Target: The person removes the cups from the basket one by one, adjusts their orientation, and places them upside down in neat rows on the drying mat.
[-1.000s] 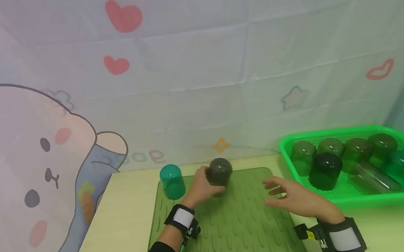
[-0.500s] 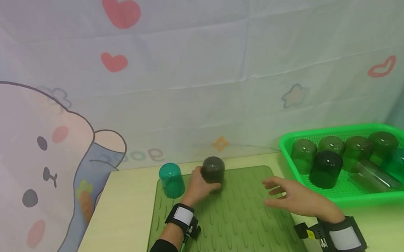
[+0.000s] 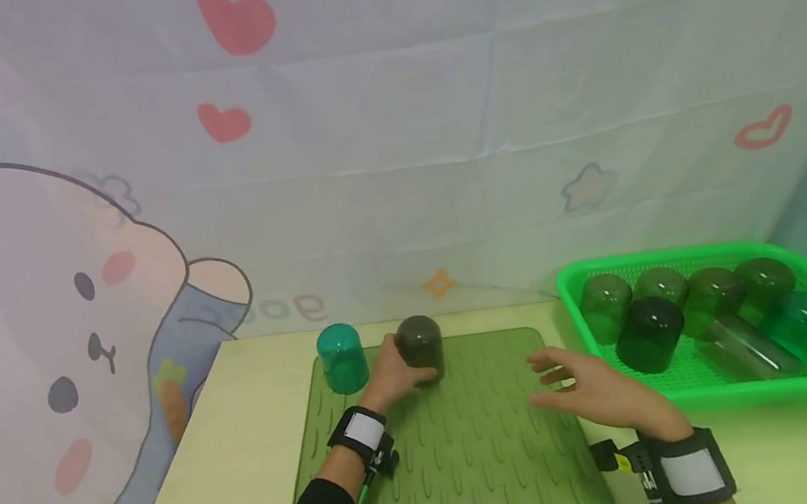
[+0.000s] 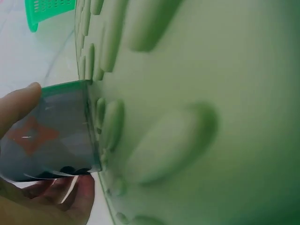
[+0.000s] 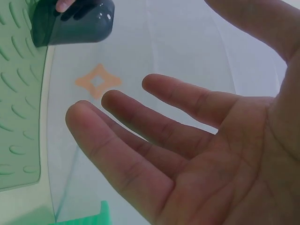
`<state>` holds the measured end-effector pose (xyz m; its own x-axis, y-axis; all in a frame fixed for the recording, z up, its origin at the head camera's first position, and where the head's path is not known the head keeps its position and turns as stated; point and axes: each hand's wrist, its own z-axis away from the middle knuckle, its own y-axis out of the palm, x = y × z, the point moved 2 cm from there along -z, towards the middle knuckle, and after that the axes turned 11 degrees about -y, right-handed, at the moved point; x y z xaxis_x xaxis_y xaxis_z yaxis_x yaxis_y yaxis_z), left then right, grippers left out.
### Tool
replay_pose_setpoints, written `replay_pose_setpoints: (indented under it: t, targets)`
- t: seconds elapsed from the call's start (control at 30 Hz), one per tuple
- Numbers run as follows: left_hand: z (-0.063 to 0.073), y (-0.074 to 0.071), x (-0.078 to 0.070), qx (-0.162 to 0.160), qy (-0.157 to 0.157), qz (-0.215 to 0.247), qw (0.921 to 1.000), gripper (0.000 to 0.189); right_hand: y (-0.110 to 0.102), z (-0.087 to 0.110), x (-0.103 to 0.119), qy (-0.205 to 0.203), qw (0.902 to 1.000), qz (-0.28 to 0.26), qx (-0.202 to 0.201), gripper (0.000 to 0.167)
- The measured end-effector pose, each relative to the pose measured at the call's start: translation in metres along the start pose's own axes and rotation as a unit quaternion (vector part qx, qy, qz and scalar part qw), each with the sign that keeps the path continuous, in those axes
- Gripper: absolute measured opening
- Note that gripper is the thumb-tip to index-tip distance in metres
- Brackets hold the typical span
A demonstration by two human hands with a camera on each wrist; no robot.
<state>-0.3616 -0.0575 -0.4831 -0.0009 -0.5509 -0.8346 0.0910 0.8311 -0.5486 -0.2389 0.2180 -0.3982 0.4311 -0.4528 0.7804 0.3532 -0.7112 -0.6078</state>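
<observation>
My left hand (image 3: 393, 375) grips a dark grey see-through cup (image 3: 421, 344), thumb on the near side and fingers behind it. The cup stands upside down, its rim right at the ribbed green mat (image 3: 473, 445), as the left wrist view shows of the cup (image 4: 65, 131). Just left of that hand, a teal cup (image 3: 343, 360) stands upside down on the mat's back left corner. My right hand (image 3: 602, 391) hovers over the mat's right edge with fingers spread and nothing in them; the right wrist view shows its bare palm (image 5: 225, 154).
A bright green basket (image 3: 694, 399) stands at the right, holding several upside-down cups, among them a dark one (image 3: 650, 335) and a teal one (image 3: 806, 329). A clear cup (image 3: 751, 348) lies on its side there. Behind the table hangs a printed cloth (image 3: 392, 161).
My left hand has moved the grey cup left across the back of the mat, closer to the teal cup. The right hand has stayed nearly in place.
</observation>
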Motion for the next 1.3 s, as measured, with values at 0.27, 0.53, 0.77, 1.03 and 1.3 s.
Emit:
replay_pose_setpoints:
  t: [0.27, 0.53, 0.77, 1.03, 1.3]
  targets:
    - [0.005, -0.01, -0.006, 0.018, -0.016, -0.016, 0.9996, 0.102, -0.002, 0.0, 0.001, -0.001, 0.9997, 0.017, -0.017, 0.058]
    - [0.032, -0.032, -0.024, 0.056, 0.0, -0.149, 0.9872, 0.086, -0.023, 0.008, 0.011, -0.005, 0.9963, 0.079, -0.032, 0.058]
    - [0.065, -0.053, -0.034, 0.151, 0.046, -0.259, 0.9529, 0.066, -0.066, 0.022, 0.015, 0.005, 0.9823, 0.187, -0.012, 0.059]
    - [0.079, -0.058, -0.032, 0.219, 0.042, -0.295, 0.9292, 0.051, -0.097, 0.016, 0.003, 0.039, 0.9633, 0.264, 0.026, 0.061]
    - [0.078, -0.047, -0.031, 0.232, 0.038, -0.318, 0.9185, 0.054, -0.111, 0.013, -0.023, 0.072, 0.9502, 0.293, 0.077, 0.066]
